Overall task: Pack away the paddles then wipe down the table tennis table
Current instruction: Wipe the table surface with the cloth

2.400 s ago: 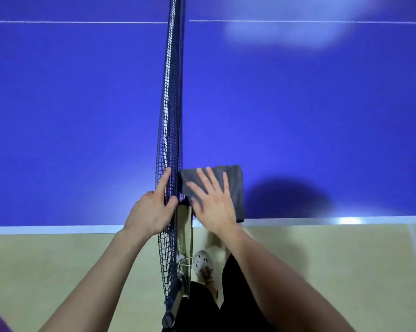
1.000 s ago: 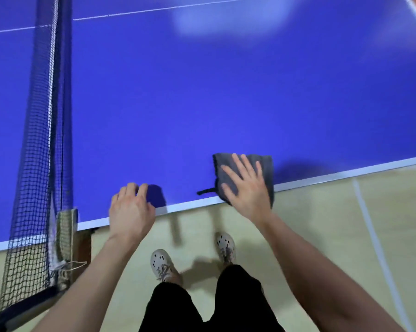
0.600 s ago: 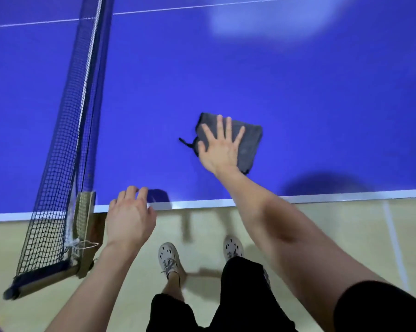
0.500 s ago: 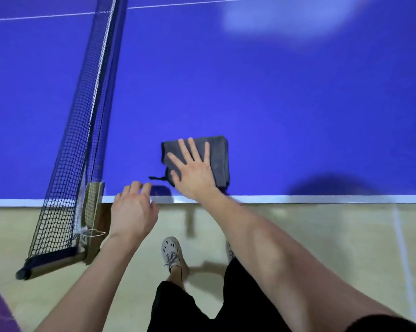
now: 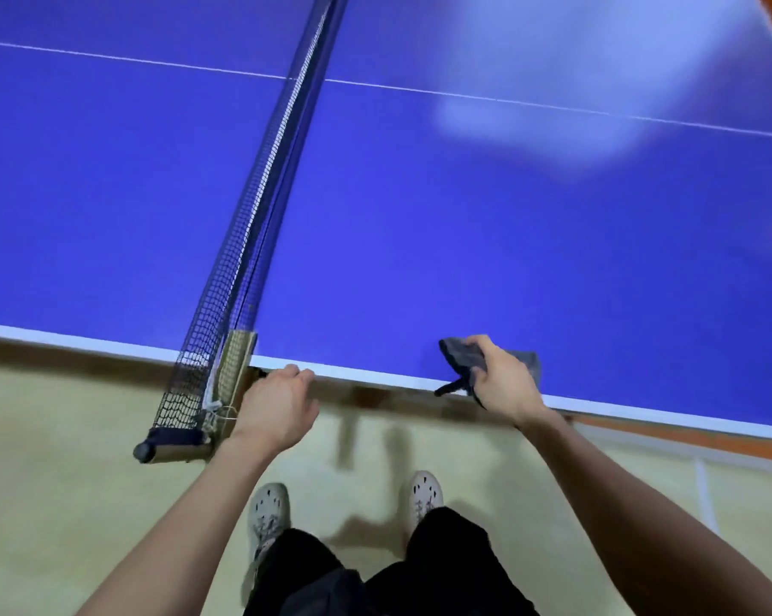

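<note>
Right hand (image 5: 504, 380) is clenched round the bunched grey fabric cloth (image 5: 461, 357), gripping it rather than pressing it flat. The cloth sits right on the near edge of the flat blue table tennis surface (image 5: 419, 237), on the half to the right of the net, with a dark loop dangling off the rim. Left hand (image 5: 277, 404) is over at the same white edge, just beside the olive net clamp (image 5: 235, 362), with its fingers bent. Hooked on the rim or only resting there? Can't tell. The black mesh net (image 5: 259, 180) runs away to the far side, and two pale shoes (image 5: 268, 511) stand on the pale yellow floor (image 5: 64, 482) below.

No paddles anywhere in view, so packing looks done and the wipe-down is under way. How much of the blue has been covered can't be read, since no streaks or marks show. With the cloth gathered up at the rim, I'd guess this pass is ending, and the left half beyond the net may remain.
</note>
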The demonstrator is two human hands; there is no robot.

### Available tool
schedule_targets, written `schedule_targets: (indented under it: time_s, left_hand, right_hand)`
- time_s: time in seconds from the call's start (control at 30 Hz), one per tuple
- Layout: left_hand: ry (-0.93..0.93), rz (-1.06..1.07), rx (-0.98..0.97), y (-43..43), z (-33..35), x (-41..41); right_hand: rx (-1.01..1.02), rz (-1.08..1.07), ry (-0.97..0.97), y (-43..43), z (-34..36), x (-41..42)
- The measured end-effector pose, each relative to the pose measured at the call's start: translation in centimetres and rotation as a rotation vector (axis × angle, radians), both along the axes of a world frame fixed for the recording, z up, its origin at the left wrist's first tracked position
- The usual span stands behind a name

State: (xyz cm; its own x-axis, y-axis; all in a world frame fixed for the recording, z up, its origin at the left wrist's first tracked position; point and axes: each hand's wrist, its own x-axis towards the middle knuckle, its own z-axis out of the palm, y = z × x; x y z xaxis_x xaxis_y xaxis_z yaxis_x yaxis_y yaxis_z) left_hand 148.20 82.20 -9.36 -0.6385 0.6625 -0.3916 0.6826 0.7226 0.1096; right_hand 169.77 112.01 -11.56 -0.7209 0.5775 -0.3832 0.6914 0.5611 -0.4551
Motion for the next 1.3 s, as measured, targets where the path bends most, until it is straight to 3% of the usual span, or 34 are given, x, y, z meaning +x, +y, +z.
schedule_targets:
  time_s: [0.07,0.2,0.27,0.4,0.5,0.67,0.83,0.93,1.0,1.17,1.3]
  left_hand:
    - [-0.091,0.036,0.161,-0.9,1.8,-1.7]
    - [-0.305,0.095,0.609,-4.4,6.6,-6.7]
    - [-0.375,0.116,0.733,-7.0,9.5,-10.1]
    - [-0.501,0.142,0.792,-13.1,13.9,-17.5]
    - [-0.676,0.212,0.939,-17.0,16.5,-22.5]
    - [-0.841,0.194,0.750,-20.3,16.9,-28.0]
    - [-0.733,0.243,0.746,-19.9,16.7,-34.5]
    - [-0.698,0.217,0.702,-18.1,17.1,-38.7]
    - [-0.717,0.175,0.630,-16.8,17.2,-41.5]
    - [-0.772,0.090,0.476,-15.0,17.1,-48.2]
    - [-0.833,0.050,0.426,-12.2,15.6,-52.4]
  right_hand:
    - [-0.095,0.011,0.064,-2.4,4.1,-3.5]
    - [-0.286,0.070,0.368,-9.9,12.5,-11.3]
    - [-0.427,0.057,0.506,-14.1,16.4,-15.4]
    - [-0.803,0.007,0.692,-21.8,21.4,-23.4]
    - [-0.909,-0.076,0.767,-25.9,22.0,-28.0]
    - [-1.161,-0.308,0.855,-29.8,20.4,-32.9]
    - [-1.012,-0.416,0.744,-26.5,18.4,-36.6]
    - [-0.772,-0.221,0.434,-26.0,16.1,-40.8]
    - [-0.618,-0.123,0.332,-26.2,13.9,-44.4]
    - [-0.558,-0.373,0.504,-24.0,12.0,-49.2]
    - [-0.515,-0.332,0.479,-20.6,12.7,-50.1]
